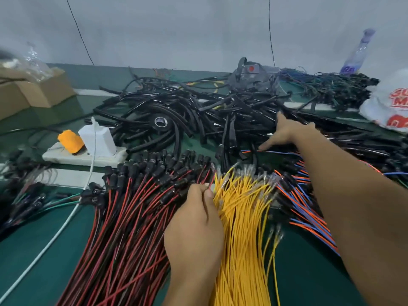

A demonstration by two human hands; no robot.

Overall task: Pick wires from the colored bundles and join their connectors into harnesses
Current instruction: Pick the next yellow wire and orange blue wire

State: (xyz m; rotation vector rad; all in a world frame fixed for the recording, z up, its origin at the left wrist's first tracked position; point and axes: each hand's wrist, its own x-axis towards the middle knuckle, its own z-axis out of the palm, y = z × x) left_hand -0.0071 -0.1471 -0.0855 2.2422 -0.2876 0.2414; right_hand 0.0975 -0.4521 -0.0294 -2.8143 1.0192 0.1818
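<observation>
Three colored bundles are fanned across the green counter (44, 272): red-and-black wires (132, 217) with black connectors on the left, yellow wires (240, 228) with bare metal terminals in the middle, and orange-and-blue wires (309, 213) on the right. The left hand (196, 219) is laid where the red-and-black and yellow bundles meet, its fingers curled and its thumb pressed against them, apparently pinching a wire end; which wire cannot be told. The right hand (284, 131) is stretched out toward the heap of black tubing (176, 115), fingers spread and nothing gripped, its fingertips just above a loose orange-and-blue wire (271, 151). The picking step is judged to be in hand. Next, that loose wire would need to be pinched and drawn back, so that its connector can be mated with the left hand's.
</observation>
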